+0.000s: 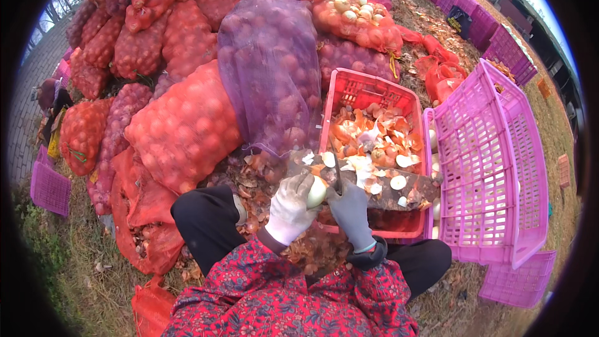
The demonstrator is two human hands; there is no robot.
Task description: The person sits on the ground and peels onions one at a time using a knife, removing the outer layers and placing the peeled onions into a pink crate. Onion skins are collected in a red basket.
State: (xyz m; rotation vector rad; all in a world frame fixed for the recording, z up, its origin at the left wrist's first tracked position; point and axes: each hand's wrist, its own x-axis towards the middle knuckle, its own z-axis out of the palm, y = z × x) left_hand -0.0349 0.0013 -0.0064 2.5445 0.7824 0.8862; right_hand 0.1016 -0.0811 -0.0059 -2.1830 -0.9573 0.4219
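My left hand (pixel 289 208), in a pale work glove, grips a partly peeled onion (pixel 317 193) whose white-green flesh shows on its right side. In a grey glove, my right hand (pixel 352 213) is closed around a knife (pixel 335 164), its dark blade pointing up and away from me. The onion is close beside the right fingers. Just beyond both hands a worn board (pixel 416 188) lies across a red plastic crate (pixel 374 79), with cut onion ends and skin scraps on it. Onion skins (pixel 355 128) fill the crate behind the board.
Mesh sacks of onions, one purple (pixel 269 70) and one orange-red (pixel 187 126), rise ahead and left. Pink plastic crates (pixel 472 173) stand on the right, with peeled onions (pixel 435 206) inside. Several peeled onions (pixel 351 9) rest on a far sack. A person (pixel 49 98) is at far left.
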